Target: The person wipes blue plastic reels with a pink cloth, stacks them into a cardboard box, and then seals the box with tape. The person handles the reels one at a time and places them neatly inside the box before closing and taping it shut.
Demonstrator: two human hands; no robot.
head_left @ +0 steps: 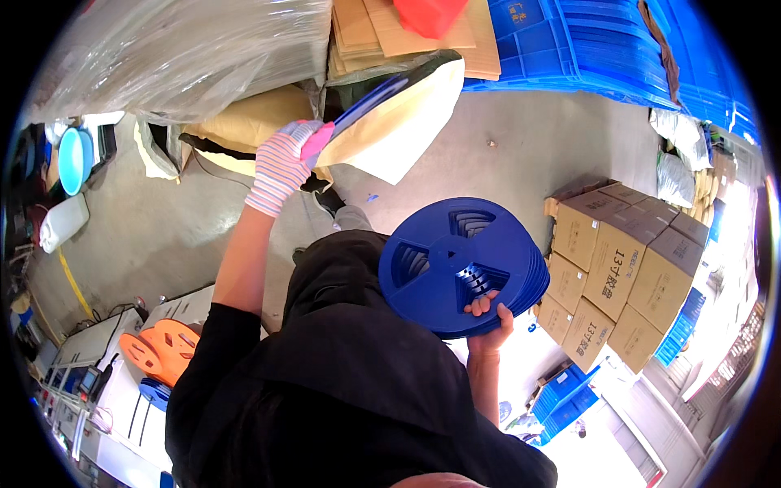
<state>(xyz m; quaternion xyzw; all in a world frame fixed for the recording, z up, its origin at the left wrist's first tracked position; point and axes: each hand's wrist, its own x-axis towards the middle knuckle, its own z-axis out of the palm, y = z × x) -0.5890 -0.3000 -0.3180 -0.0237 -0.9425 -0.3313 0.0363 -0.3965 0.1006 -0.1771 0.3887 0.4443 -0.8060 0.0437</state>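
Observation:
My right hand [488, 317] is bare and holds a thick stack of dark blue plastic reels [423, 281], its fingers hooked through an opening near the lower rim. The stack tilts in front of my body. My left hand [289, 159] wears a striped glove with pink fingertips and is closed at the edge of a large pale yellow sack [407, 134]. Inside the sack's open mouth, the edge of a blue disc [370, 104] shows beside my fingertips. The rest of the sack's contents is hidden.
Film-wrapped goods [187, 57] and flat cardboard [423, 37] stand ahead, with blue plastic crates [529, 41] to their right. Printed cartons [606, 252] are stacked at right. Orange reels [167, 350] lie on a white bench at lower left; a light blue basin [75, 161] sits far left.

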